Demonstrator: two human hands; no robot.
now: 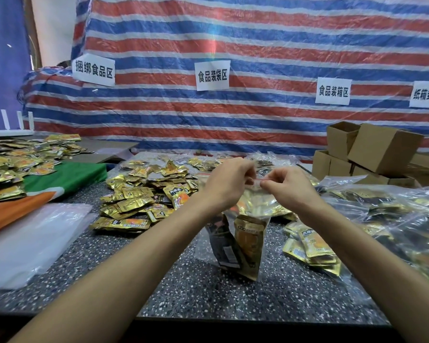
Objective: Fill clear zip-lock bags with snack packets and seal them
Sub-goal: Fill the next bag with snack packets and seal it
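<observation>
A clear zip-lock bag (pixel 238 243) hangs upright above the speckled table (pixel 159 288), with gold and dark snack packets inside. My left hand (pixel 229 184) pinches the left part of its red-striped zip strip. My right hand (pixel 289 185) pinches the strip just to the right, the fingertips of both hands nearly meeting. A loose heap of gold snack packets (pixel 146 194) lies on the table left of the bag.
A stack of empty clear bags (pixel 32 238) lies at the left. Filled clear bags (pixel 394 219) pile up at the right, with more gold packets (pixel 310 248) beside them. Cardboard boxes (pixel 377 149) stand at the back right. A striped tarp (pixel 233 107) hangs behind.
</observation>
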